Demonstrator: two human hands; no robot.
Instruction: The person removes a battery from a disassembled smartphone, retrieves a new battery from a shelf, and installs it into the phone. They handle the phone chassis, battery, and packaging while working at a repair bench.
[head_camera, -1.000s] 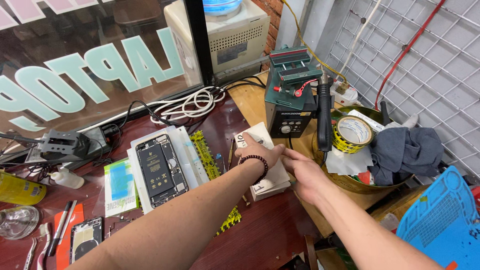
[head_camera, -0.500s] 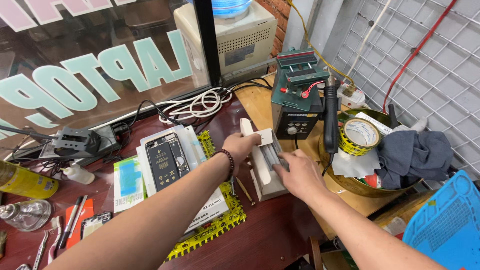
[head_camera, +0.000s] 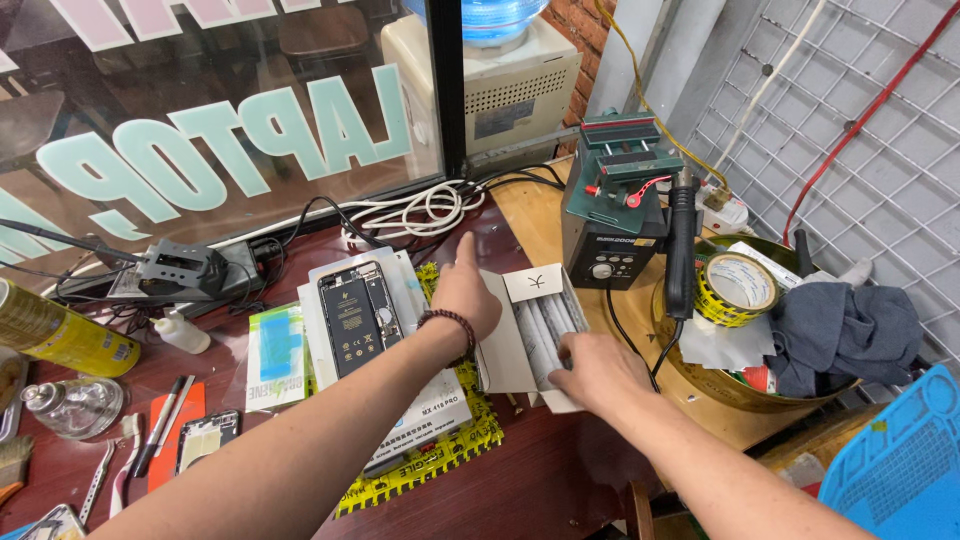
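Right, both hands were at the open white box (head_camera: 520, 340) in the middle of the dark red bench (head_camera: 540, 480). My left hand (head_camera: 466, 295) rested on the box's left flap, index finger pointing up and away, other fingers loosely curled, gripping nothing that I could see; a beaded bracelet (head_camera: 448, 328) sat on that wrist. My right hand (head_camera: 596, 368) lay palm down inside the box, fingers spread over the white wrapped strips (head_camera: 545, 322) packed in it, touching them; I couldn't tell whether any strip was actually pinched. Box lid stood tilted up at the far end. Just left of the box lay an opened phone (head_camera: 352, 318) with its insides showing, on a stack of white packets over a yellow-black striped mat (head_camera: 440, 462). Behind the box stood a green repair station (head_camera: 612, 205) with a black hot-air handle (head_camera: 682, 245) beside it. Right of that, a brass-coloured tray (head_camera: 720, 395) held a yellow tape roll (head_camera: 737, 288) and a dark grey cloth (head_camera: 842, 335). Far left: yellow spray can (head_camera: 60, 340), tweezers (head_camera: 98, 482).
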